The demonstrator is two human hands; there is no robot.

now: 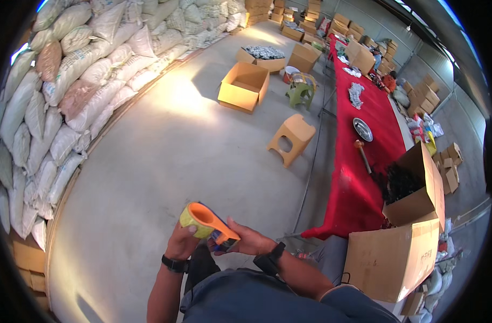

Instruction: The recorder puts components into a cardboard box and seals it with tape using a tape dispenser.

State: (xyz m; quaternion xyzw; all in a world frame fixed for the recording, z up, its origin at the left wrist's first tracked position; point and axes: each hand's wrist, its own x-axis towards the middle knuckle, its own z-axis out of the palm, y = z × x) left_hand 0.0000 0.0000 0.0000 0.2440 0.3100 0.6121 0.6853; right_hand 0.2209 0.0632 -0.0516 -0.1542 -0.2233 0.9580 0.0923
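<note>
In front of my body I hold an orange tape dispenser (216,224) with a roll of yellowish tape (191,222) on it. My left hand (179,240) is closed around the roll's left side, its thumb over the tape. At the other end, my right hand (251,238) grips the dispenser's dark blue handle (223,242); part of its fingers are hidden behind it. Both wrists wear black bands. The dispenser is tilted and held above the grey floor.
To the right runs a long table with a red cloth (351,177), bearing a metal plate (363,130) and a hammer (363,156). Cardboard boxes (391,258) stand close at my right. An orange stool (292,139) and an open box (245,86) stand ahead. Stacked sacks (57,118) line the left.
</note>
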